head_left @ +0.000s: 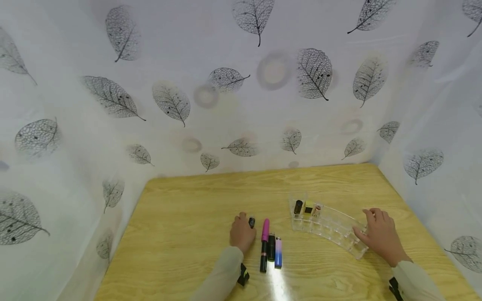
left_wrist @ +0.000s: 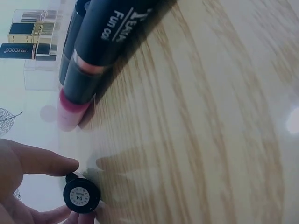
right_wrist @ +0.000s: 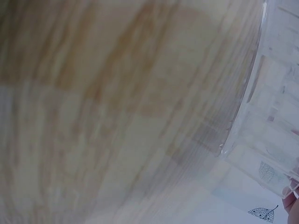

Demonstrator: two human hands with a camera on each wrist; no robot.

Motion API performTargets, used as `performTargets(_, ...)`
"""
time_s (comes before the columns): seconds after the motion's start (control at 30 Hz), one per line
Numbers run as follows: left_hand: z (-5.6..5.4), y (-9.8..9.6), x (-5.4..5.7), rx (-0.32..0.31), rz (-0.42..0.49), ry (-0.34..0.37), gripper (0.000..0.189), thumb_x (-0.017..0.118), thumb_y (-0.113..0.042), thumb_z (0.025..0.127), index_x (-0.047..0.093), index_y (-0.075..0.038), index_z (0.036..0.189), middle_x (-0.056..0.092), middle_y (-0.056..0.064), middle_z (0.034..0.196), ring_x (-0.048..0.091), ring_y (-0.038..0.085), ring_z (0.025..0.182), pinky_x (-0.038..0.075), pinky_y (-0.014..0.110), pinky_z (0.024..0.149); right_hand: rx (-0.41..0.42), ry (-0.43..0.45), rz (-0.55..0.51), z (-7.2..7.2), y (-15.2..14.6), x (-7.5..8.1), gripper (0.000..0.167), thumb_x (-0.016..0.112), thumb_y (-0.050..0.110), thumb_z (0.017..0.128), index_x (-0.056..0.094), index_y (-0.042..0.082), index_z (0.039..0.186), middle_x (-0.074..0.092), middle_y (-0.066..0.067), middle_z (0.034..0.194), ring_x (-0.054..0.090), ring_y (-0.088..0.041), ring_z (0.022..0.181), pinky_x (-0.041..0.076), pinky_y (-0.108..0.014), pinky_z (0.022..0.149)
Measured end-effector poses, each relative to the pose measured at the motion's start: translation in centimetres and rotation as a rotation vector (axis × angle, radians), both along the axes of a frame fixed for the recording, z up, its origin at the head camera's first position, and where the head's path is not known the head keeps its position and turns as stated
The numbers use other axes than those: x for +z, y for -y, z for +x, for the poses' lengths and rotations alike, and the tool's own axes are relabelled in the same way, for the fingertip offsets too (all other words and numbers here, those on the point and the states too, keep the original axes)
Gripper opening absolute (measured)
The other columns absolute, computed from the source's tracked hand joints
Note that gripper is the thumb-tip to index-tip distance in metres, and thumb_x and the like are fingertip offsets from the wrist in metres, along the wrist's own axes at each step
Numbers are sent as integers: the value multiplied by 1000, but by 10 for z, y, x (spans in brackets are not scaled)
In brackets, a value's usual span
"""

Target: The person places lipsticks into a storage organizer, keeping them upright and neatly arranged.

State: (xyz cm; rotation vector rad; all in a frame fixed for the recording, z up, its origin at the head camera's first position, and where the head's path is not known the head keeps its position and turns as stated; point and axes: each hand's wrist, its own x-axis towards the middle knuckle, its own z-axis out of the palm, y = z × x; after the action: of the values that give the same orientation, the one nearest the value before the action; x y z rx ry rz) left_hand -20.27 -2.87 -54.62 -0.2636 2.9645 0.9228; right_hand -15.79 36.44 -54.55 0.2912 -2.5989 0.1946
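Leftmost over the bench (head_left: pixel 180 234), the left hand (head_left: pixel 242 234) pinches a black lipstick (head_left: pixel 251 222) between thumb and fingers. It is probably light and stiff, its smooth round body apt to roll or slip; grip it mid-length. Other loose tubes (head_left: pixel 271 247) lie just to its right. Next, the clear holder (head_left: pixel 340 238) looks rigid, light enough to slide and perhaps brittle; steady it by an end. The right hand (head_left: pixel 383 236), thumb and fingers spread apart, is at its right end; I cannot tell whether it grips.
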Motion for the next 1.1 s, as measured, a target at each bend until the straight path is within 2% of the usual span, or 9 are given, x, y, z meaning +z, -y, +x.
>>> performTargets(0.13, 1, 3, 4, -16, -23, 0, 44, 68, -10, 76, 54, -1, 117, 58, 16, 100, 58, 29, 89, 51, 43, 72, 1, -4, -10, 0, 1, 0, 64, 58, 50, 83, 55, -10, 108, 53, -29, 97, 50, -45, 86, 39, -58, 67)
performTargets(0.4, -1, 7, 4, -24, -34, -24, 32, 68, -10, 77, 57, -1, 105, 58, 15, 92, 58, 30, 83, 50, 45, 69, 7, -20, -11, 1, 2, 3, 73, 45, 59, 88, 55, -11, 107, 52, -29, 96, 50, -45, 84, 39, -57, 66)
performTargets(0.73, -5, 7, 0, -40, -67, -17, 26, 68, -13, 80, 58, 1, 99, 57, 15, 89, 58, 31, 82, 50, 45, 69, -5, 10, -2, 1, 3, 4, 64, 59, 48, 83, 55, -10, 108, 52, -29, 98, 49, -45, 86, 39, -57, 67)
performTargets(1.1, -7, 6, 2, -21, -52, 10, 24, 64, -15, 82, 58, 3, 98, 57, 15, 87, 59, 32, 81, 50, 46, 69, -4, 11, -2, 1, 2, 4, 68, 55, 54, 85, 55, -10, 108, 51, -29, 98, 49, -44, 86, 39, -57, 67)
